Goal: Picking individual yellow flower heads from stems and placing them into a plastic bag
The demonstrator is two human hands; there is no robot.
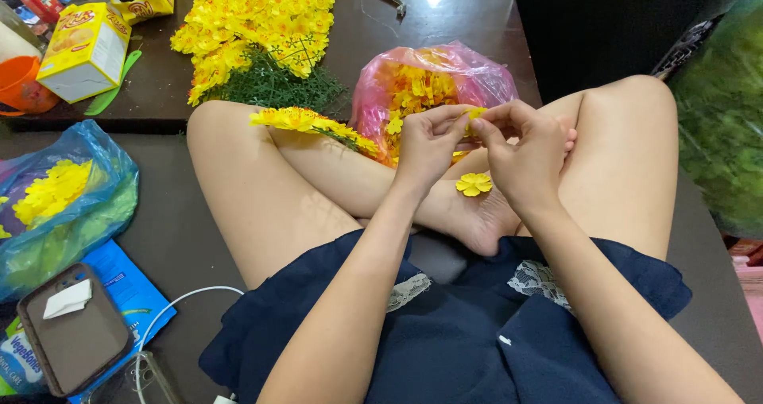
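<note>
I sit cross-legged on a dark floor. My left hand [427, 143] and my right hand [523, 151] meet above my legs, both pinching a small yellow fabric flower [475, 114] between their fingertips. Another loose yellow flower [474, 185] rests on my foot just below the hands. A sprig of yellow flowers with green stems [311, 124] lies across my left knee. Behind the hands stands a pink plastic bag [429, 82] full of yellow and orange flowers.
A heap of yellow flowers on green stems [258, 30] lies on a low dark table [445, 15]. Yellow boxes [83, 50] and an orange cup [20, 86] sit far left. A blue bag of flowers [60, 201], a brown case [75, 332] and a white cable [171, 305] lie at left.
</note>
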